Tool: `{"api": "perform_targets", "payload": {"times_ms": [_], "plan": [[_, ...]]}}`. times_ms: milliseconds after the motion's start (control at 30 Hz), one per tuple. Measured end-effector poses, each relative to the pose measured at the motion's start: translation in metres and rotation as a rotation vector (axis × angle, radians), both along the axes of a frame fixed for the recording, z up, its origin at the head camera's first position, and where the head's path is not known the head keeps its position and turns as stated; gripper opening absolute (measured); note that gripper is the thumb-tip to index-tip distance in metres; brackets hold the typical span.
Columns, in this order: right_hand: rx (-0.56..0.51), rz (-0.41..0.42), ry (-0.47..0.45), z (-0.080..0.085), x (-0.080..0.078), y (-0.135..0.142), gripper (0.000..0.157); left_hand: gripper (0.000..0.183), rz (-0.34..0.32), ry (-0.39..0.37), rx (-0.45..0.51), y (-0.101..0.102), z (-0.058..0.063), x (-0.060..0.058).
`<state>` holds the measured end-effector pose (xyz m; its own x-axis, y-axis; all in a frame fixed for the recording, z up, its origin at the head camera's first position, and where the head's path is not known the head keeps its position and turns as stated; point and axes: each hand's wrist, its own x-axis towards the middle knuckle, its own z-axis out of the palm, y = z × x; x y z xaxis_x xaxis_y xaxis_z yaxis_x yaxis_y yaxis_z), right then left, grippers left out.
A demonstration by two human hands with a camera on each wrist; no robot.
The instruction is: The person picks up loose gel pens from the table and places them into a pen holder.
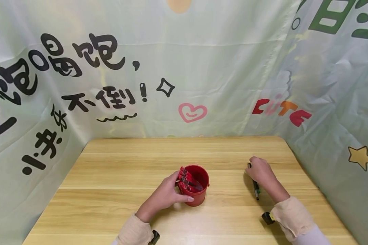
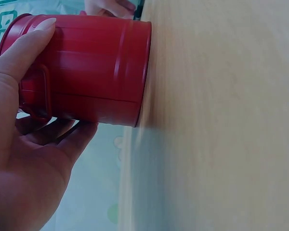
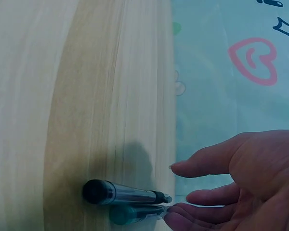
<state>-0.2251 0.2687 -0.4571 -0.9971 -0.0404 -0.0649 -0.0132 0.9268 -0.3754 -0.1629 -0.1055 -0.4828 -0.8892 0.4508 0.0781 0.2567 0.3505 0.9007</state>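
Note:
My left hand (image 1: 168, 193) grips a small red bucket (image 1: 197, 200) from its left side, thumb across the front and fingers behind. Several red pens with clear caps (image 1: 188, 180) lean inside the bucket against its left wall. In the left wrist view the bucket (image 2: 91, 67) shows its side handle under my thumb. My right hand (image 1: 260, 170) is low over the right half of the table, beside a black-ended pen (image 3: 130, 193) and a green-ended pen (image 3: 137, 213). Its thumb stands apart from the fingers, and the fingertips are right at the pens' far ends.
The pale wooden table (image 1: 116, 177) is backed by a printed fabric curtain (image 1: 227, 78) that also hangs along both sides. A black wrist device (image 1: 267, 218) sits by the right cuff, and another black device (image 1: 154, 237) by the left.

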Motion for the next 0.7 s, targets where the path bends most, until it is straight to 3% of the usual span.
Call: {"api": "perform_targets", "payload": {"times_ms": [67, 233, 533, 700], "plan": [[0.018, 0.011, 0.019, -0.001, -0.001, 0.000, 0.041, 0.093, 0.000, 0.003, -0.003, 0.000, 0.000, 0.000], [0.053, 0.037, 0.042, -0.005, -0.004, -0.003, 0.008, 0.092, -0.002, 0.006, -0.004, 0.001, 0.000, 0.000], [0.083, 0.024, -0.017, -0.008, -0.008, -0.008, 0.029, 0.091, -0.003, 0.007, 0.000, 0.000, 0.001, 0.000], [0.098, 0.012, -0.042, -0.007, -0.010, -0.012, 0.032, 0.091, -0.006, 0.009, 0.004, 0.000, 0.001, 0.000]]}}
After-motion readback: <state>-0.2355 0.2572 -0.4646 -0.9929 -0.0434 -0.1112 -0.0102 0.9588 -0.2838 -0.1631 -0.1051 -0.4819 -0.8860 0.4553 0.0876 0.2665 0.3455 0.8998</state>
